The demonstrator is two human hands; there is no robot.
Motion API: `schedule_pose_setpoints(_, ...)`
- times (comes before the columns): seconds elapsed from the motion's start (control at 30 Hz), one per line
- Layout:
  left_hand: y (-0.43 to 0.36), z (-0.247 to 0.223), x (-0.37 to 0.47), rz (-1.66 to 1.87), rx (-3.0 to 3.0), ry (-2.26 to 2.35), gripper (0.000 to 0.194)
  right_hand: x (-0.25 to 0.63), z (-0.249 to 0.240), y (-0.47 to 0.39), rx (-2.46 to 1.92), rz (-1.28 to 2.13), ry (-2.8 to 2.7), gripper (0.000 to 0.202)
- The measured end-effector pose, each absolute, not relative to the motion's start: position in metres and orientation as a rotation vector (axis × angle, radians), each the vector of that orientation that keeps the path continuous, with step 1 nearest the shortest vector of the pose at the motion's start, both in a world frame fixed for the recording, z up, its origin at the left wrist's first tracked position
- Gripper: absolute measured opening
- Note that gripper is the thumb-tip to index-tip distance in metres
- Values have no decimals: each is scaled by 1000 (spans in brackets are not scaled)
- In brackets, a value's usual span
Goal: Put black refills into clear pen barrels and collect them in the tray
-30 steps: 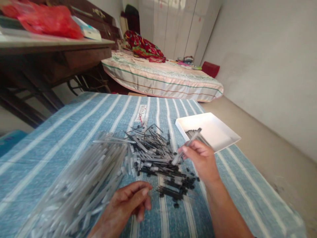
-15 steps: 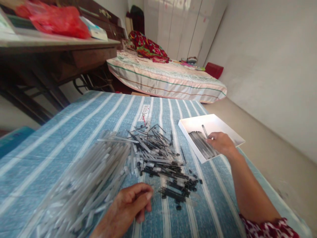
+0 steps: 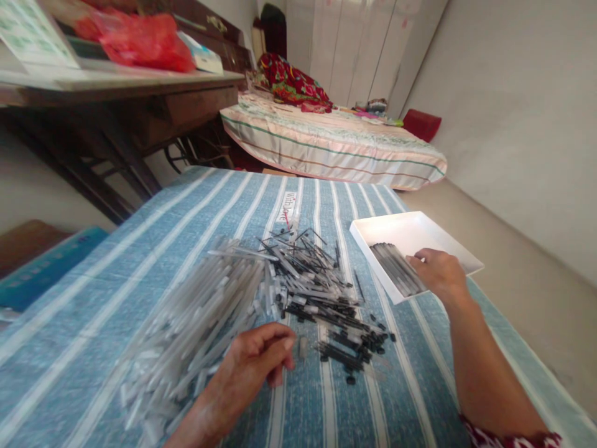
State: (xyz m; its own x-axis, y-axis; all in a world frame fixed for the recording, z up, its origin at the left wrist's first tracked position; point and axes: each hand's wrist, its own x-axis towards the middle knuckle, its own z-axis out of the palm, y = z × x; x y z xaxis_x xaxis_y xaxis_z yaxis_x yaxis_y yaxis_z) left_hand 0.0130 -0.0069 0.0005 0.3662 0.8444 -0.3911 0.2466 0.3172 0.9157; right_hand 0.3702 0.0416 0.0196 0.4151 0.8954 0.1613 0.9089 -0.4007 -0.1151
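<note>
My right hand (image 3: 436, 272) is over the white box (image 3: 438, 239), its fingers closed at the right side of a row of dark-capped pens (image 3: 396, 267); what they pinch is hidden. My left hand (image 3: 263, 354) is curled at the near side of the piles, thumb against fingers, beside a small clear piece (image 3: 303, 348). Whether it grips that piece is too small to tell. Left of centre lies a heap of translucent tubes (image 3: 200, 311). A pile of thin black and clear parts (image 3: 308, 267) spreads in the middle, with black caps (image 3: 373, 339) at its near right edge.
A striped blue cloth (image 3: 107, 311) covers the table. At its far side lies a "With love" label (image 3: 288, 205). A desk (image 3: 125, 84) with a red bag (image 3: 144, 40) stands back left, and a bed (image 3: 336, 137) lies beyond.
The pen that stood tilted up in my right hand now no longer shows above the row. My left hand stays curled near the pile. The view has shifted left.
</note>
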Motion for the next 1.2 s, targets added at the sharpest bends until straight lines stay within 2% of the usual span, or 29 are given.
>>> schedule_pose_setpoints(0.07, -7, 3, 11, 603, 1232, 1214, 23, 356, 19, 31, -2297, -76, -1537, 32)
schedule_pose_setpoints(0.13, -6, 3, 10, 624, 1254, 1251, 21, 332, 17, 20, -2044, 107, -1569, 31)
schedule_pose_setpoints(0.23, -5, 0, 8, 648, 1315, 1307, 21, 287, 12, 5, -1748, 411, -1783, 28)
schedule_pose_setpoints(0.33, -6, -5, 9, 665, 1396, 1339, 21, 247, 5, -2, -1619, 569, -2020, 24)
schedule_pose_setpoints(0.47, -9, -9, 13, 661, 1544, 1392, 20, 220, -4, -3, -1600, 571, -2249, 20)
schedule_pose_setpoints(0.8, -14, -14, 13, 641, 1958, 1505, 18, 220, -1, -13, -1728, 559, -2563, 19)
schedule_pose_setpoints(1.0, -7, -16, 1, 770, 2123, 1693, 21, 218, 1, -17, -1745, 534, -2671, 19)
schedule_pose_setpoints(1.1, -4, -10, -7, 673, 2176, 1888, 23, 219, 0, -19, -1774, 511, -2706, 19)
schedule_pose_setpoints(1.2, -3, 0, -11, 416, 2219, 2036, 20, 221, 0, -21, -1792, 500, -2740, 19)
